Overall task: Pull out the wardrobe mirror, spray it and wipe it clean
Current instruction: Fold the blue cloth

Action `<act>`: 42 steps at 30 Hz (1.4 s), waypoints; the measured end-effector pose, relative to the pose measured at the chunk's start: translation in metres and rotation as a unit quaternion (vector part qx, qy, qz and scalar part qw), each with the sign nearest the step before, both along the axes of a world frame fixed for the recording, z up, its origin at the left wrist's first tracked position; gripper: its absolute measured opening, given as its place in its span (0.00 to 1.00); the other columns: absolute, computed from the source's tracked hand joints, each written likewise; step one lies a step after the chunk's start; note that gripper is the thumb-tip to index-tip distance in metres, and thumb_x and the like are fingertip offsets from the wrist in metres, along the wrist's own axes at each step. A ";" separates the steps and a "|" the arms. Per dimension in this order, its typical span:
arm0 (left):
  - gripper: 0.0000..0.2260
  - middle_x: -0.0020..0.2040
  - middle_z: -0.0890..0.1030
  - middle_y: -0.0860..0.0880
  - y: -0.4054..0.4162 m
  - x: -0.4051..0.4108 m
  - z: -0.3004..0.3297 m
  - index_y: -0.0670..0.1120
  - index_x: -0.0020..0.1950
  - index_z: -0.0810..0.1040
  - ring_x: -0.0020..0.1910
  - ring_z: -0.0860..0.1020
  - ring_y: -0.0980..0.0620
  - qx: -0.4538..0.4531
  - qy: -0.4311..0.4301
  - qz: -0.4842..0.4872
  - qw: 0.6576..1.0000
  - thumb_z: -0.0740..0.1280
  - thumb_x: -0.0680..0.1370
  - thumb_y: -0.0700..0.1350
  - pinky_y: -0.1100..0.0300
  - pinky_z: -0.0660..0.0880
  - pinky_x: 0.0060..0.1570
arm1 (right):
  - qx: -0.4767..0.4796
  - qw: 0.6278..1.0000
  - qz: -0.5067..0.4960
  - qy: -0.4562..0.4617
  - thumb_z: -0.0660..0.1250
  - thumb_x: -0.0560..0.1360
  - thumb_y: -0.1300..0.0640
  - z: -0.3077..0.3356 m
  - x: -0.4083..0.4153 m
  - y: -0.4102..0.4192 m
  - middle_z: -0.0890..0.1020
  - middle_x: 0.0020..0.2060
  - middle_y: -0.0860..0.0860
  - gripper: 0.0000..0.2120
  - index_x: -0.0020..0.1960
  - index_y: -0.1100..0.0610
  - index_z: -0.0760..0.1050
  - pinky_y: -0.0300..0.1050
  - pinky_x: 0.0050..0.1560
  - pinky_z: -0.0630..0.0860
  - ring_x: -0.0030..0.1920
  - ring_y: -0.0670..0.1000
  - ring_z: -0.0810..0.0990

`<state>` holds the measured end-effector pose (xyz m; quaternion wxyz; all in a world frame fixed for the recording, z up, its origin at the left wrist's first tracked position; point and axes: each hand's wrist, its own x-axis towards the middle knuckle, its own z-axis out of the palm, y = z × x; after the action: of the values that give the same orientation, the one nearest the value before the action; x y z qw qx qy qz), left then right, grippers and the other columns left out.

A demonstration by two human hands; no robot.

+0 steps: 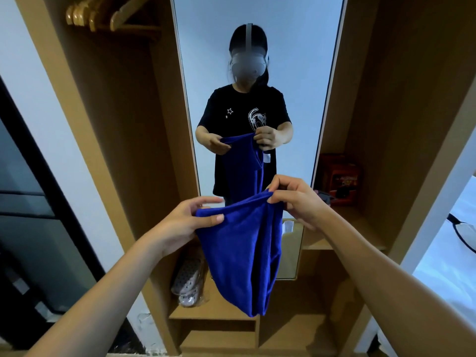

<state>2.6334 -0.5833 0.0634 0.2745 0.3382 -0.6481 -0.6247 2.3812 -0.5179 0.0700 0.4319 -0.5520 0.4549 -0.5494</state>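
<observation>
Blue cloth (240,253) hangs between both hands, held up in front of wardrobe mirror (260,73), lower part of glass behind it. L hand (185,222) pinches cloth's top L corner, thumb on front face, fingers behind. R hand (296,199) pinches top R corner, a bit higher than L, fingertips curled over hem. Top edge of cloth sags slightly between the two grips; rest drapes down in folds, tapering to a point above the wardrobe's lower shelf (213,313), not touching it.

Mirror: tall narrow panel, upright, centre of wardrobe, light metal frame edges L & R. Reflection shows person w/ headset holding same cloth. Glass surface mostly unobstructed above hands.

L of mirror: open hanging bay, wooden hangers (108,15) at top L. Bagged slippers (186,282) on lower shelf near its L end, just L of cloth's hanging tail. R of mirror: shelf bay w/ orange box (340,176) at its back L corner, close to mirror's R edge and just beyond R hand.

Both forearms extend in from bottom corners; open air between them below cloth.
</observation>
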 end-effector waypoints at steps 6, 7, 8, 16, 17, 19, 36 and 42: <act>0.07 0.58 0.81 0.49 0.005 -0.008 -0.017 0.44 0.52 0.83 0.59 0.78 0.49 -0.057 -0.027 -0.052 0.997 0.69 0.75 0.43 0.57 0.75 0.56 | 0.004 1.000 0.019 -0.006 0.65 0.63 0.69 -0.002 0.004 0.003 0.75 0.37 0.54 0.06 0.36 0.60 0.71 0.42 0.43 0.69 0.38 0.49 0.74; 0.07 0.63 0.77 0.54 0.005 -0.011 -0.022 0.45 0.51 0.84 0.63 0.74 0.52 -0.056 -0.023 -0.054 0.997 0.70 0.74 0.44 0.56 0.72 0.61 | 0.005 1.000 0.019 -0.005 0.64 0.62 0.69 -0.001 0.004 0.004 0.76 0.36 0.54 0.06 0.36 0.60 0.70 0.41 0.42 0.69 0.38 0.49 0.74; 0.09 0.68 0.73 0.58 0.006 -0.013 -0.025 0.45 0.51 0.84 0.67 0.71 0.55 -0.047 -0.015 -0.064 0.997 0.71 0.73 0.45 0.53 0.69 0.66 | 0.006 1.000 0.020 -0.006 0.64 0.62 0.69 -0.001 0.004 0.005 0.76 0.36 0.53 0.06 0.36 0.60 0.70 0.41 0.42 0.69 0.37 0.48 0.74; 0.04 0.64 0.77 0.55 0.030 -0.041 -0.039 0.48 0.45 0.84 0.64 0.75 0.52 -0.041 0.005 -0.144 0.989 0.73 0.71 0.46 0.54 0.70 0.65 | 0.009 0.998 0.029 -0.048 0.58 0.60 0.69 -0.005 0.004 0.011 0.75 0.36 0.53 0.07 0.35 0.59 0.67 0.41 0.35 0.66 0.34 0.48 0.71; 0.04 0.62 0.77 0.53 0.033 -0.044 -0.042 0.49 0.46 0.84 0.63 0.75 0.51 -0.069 0.000 -0.138 0.988 0.73 0.72 0.47 0.54 0.71 0.64 | 0.009 0.998 0.032 -0.059 0.57 0.59 0.69 -0.005 0.003 0.011 0.74 0.36 0.54 0.07 0.34 0.58 0.67 0.42 0.35 0.65 0.34 0.49 0.70; 0.05 0.61 0.74 0.51 0.036 -0.049 -0.048 0.51 0.48 0.82 0.63 0.73 0.52 -0.120 -0.016 -0.125 0.985 0.73 0.73 0.49 0.55 0.70 0.65 | 0.009 0.997 0.038 -0.073 0.56 0.59 0.69 -0.007 0.002 0.012 0.73 0.35 0.54 0.07 0.34 0.58 0.66 0.45 0.36 0.63 0.34 0.50 0.69; 0.07 0.48 0.73 0.49 0.026 -0.043 -0.036 0.56 0.46 0.82 0.49 0.74 0.53 -0.324 -0.098 -0.068 0.938 0.72 0.73 0.57 0.62 0.74 0.45 | 0.016 0.995 0.007 -0.097 0.56 0.57 0.68 -0.010 -0.009 0.011 0.72 0.33 0.53 0.08 0.33 0.57 0.63 0.45 0.38 0.62 0.34 0.49 0.68; 0.03 0.51 0.79 0.55 0.008 -0.028 -0.009 0.53 0.48 0.82 0.51 0.77 0.61 -0.390 -0.141 -0.025 0.910 0.71 0.75 0.48 0.66 0.73 0.50 | 0.011 0.999 -0.026 -0.021 0.64 0.63 0.68 -0.010 -0.025 0.014 0.74 0.41 0.59 0.08 0.34 0.56 0.72 0.43 0.43 0.70 0.42 0.55 0.73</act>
<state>2.6055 -0.5756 0.0542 0.2746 0.2727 -0.8802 -0.2747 2.3567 -0.5040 0.0602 0.4331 -0.5238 0.4655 -0.5668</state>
